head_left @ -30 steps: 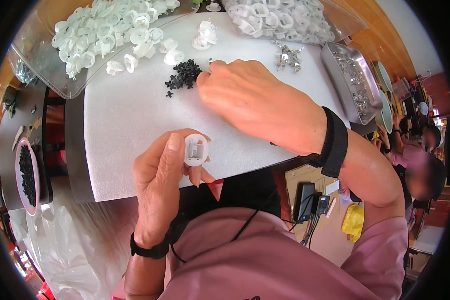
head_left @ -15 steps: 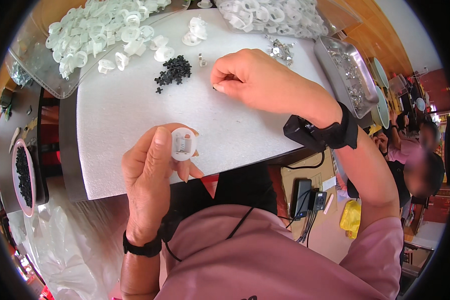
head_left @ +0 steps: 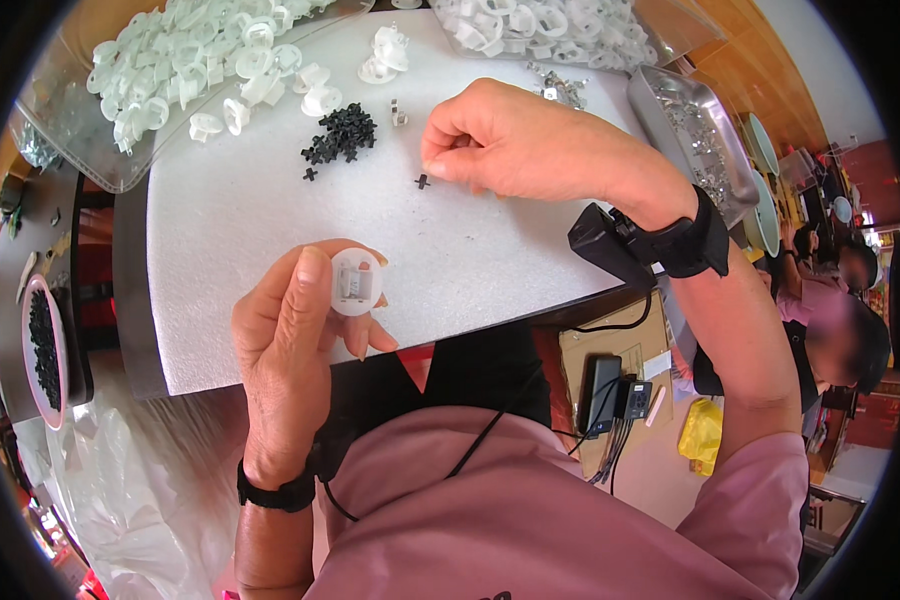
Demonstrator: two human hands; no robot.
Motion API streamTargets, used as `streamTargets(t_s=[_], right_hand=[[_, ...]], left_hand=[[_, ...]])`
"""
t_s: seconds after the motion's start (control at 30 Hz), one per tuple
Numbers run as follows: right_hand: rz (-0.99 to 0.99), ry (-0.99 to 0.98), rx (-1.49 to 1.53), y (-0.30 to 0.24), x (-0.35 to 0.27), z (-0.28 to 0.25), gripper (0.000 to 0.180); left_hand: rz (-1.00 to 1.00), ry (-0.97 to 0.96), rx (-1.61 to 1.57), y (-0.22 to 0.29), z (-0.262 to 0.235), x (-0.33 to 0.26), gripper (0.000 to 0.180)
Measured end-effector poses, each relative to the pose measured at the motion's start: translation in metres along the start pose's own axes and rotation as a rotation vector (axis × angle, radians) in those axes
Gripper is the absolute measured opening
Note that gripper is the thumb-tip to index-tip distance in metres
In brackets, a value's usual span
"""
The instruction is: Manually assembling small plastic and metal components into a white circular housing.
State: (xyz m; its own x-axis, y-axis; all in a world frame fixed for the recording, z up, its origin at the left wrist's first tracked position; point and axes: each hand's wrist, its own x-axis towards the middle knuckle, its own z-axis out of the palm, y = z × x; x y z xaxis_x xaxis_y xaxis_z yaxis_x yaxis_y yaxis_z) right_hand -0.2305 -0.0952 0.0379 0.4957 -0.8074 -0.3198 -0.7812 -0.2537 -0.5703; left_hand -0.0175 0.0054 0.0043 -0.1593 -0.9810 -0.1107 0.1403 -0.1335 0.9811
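Note:
My left hand (head_left: 295, 310) grips a round white plastic part (head_left: 368, 300) between thumb and fingers, above the near edge of the white foam sheet (head_left: 230, 300). The part has a square recess with something clear or metallic inside. Over the middle of the sheet, my right hand (head_left: 480, 140) is closed in a pinch. A small black cross-shaped piece (head_left: 422, 182) shows at its fingertips. To the left of that hand lies a pile of similar black pieces (head_left: 345, 135), with one stray piece (head_left: 310, 174) beside it. A small metal clip (head_left: 398, 112) lies between the pile and my right hand.
Clear bins of white plastic parts (head_left: 185, 70) (head_left: 545, 30) stand at the far side. Loose white parts (head_left: 385, 55) lie near them. Small metal pieces (head_left: 560, 90) sit beside a metal tray (head_left: 695, 140). A bowl of black pieces (head_left: 45, 350) is at left. People (head_left: 835, 330) are at right.
The black cross-shaped piece now shows at my right fingertips, where it was mostly hidden before. My left hand, with the white part, appears slightly further left.

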Motion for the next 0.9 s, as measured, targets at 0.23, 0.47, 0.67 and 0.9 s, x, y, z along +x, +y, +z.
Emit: streamTargets(t_s=[0.23,0.47,0.67,0.9], right_hand=[[-0.115,0.144,-0.207,-0.007,-0.003,0.007,0.012],[-0.258,0.314,-0.446,-0.017,-0.016,0.028,0.011],[-0.298,0.33,-0.593,-0.018,-0.014,0.031,0.012],[-0.275,0.396,-0.381,-0.015,-0.006,0.027,0.009]], left_hand=[[0.004,0.011,-0.021,-0.001,-0.001,0.0,0.046],[0.01,-0.003,-0.027,-0.002,-0.003,0.0,0.045],[0.005,0.032,-0.04,-0.002,-0.001,-0.001,0.043],[0.039,-0.052,-0.045,0.001,-0.008,0.003,0.048]])
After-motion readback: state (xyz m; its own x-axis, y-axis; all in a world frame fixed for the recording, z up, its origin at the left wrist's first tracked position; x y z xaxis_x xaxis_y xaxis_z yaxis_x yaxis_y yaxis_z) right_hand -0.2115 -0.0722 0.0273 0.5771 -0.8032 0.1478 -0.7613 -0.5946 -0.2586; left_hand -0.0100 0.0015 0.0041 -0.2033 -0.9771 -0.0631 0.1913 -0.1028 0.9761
